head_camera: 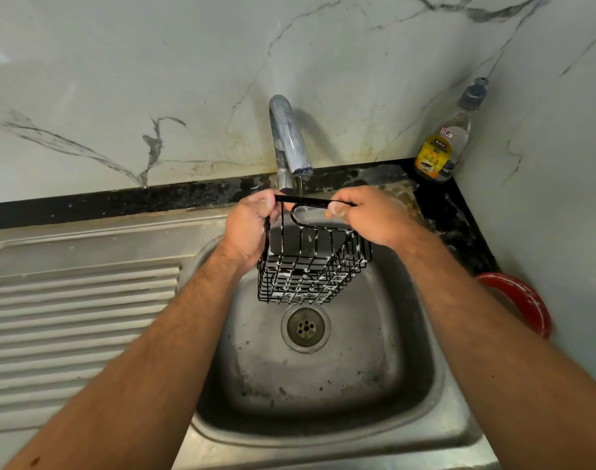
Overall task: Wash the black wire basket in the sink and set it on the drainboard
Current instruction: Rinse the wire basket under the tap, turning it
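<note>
The black wire basket (311, 269) hangs in the air over the steel sink (340, 374), flecked with white soap suds. Its top bar and hook sit right under the chrome tap (288, 137), from which a thin stream of water runs. My left hand (247, 228) grips the left end of the top bar and the basket's left edge. My right hand (367, 213) pinches the right end of the bar. The ribbed drainboard (76, 320) lies to the left of the sink, with nothing on it.
A bottle of dishwash gel (447, 140) stands in the back right corner on the black counter. A red bowl or lid (523, 300) sits at the right wall beside the sink. The drain strainer (305, 329) is below the basket. Marble wall behind.
</note>
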A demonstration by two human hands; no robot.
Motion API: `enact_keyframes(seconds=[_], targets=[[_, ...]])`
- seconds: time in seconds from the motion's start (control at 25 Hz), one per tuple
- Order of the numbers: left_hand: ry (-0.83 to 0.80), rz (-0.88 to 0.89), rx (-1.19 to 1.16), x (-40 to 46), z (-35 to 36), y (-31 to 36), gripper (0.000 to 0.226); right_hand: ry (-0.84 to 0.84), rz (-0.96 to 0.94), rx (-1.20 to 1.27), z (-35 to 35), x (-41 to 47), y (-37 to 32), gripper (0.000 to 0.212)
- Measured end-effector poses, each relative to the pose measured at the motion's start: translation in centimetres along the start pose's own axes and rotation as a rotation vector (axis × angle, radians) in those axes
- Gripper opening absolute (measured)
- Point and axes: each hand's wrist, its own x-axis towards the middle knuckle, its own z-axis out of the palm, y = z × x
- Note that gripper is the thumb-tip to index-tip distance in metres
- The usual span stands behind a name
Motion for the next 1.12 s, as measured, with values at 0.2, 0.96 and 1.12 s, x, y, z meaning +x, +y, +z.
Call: enact_keyframes(seconds=[0.2,0.96,1.12], targets=[[-0.015,0.022,0.117,-0.2,-0.2,-0.2,0.042,-0.017,-0.12,-0.167,1.3,0.7,-1.7,0.015],[-0.071,-0.041,0.392,0.2,0.9,1.8,0.027,0.11,-0.132,0.181,2.2,-0.1,-1.3,0.031],[-0.107,-0.011,0.5,0.2,0.8,1.5,0.017,0.276,-0.096,0.22,3.3,0.2,-1.3,0.041]])
